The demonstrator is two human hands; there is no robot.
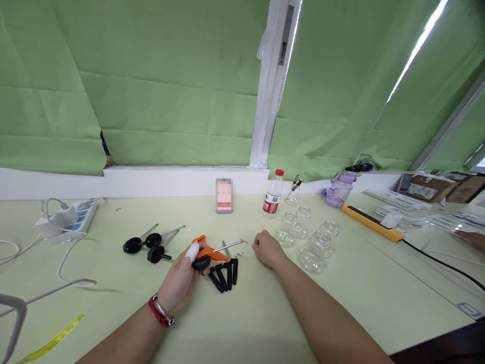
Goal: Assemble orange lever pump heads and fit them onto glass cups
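Note:
My left hand, a white wrap on its thumb, is closed around an orange plastic part and a black round knob. A thin metal rod points right from this grip. At the rod's far end, my right hand pinches a small thin metal piece; its exact kind is too small to make out. Below the rod lie several black handles side by side. Tiny metal bits are scattered just above them. Left of my left hand rest black round knobs with metal rods.
Several clear glass jars stand right of my right hand. Behind are a water bottle, a propped phone and a purple bottle. An orange power strip lies right; a white one with cables lies left.

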